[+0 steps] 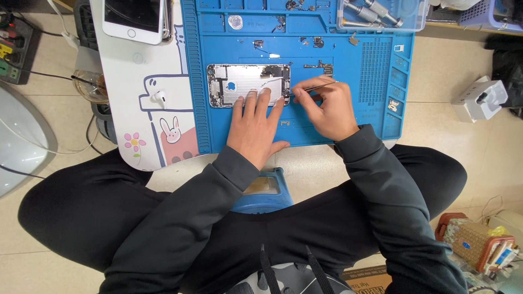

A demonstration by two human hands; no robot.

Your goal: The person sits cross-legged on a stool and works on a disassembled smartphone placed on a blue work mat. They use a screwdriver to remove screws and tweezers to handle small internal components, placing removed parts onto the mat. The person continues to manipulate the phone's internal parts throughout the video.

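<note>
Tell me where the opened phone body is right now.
In the head view, the opened phone body lies mid-mat on the blue work mat, under the left hand fingertips.

An opened phone housing (pixel 248 84), silvery inside with small parts along its edges, lies flat and lengthwise just above the frame's centre on a blue mat; thin metal tweezers (pixel 313 87), apparently, slant toward its right end, tip near the rim.
</note>
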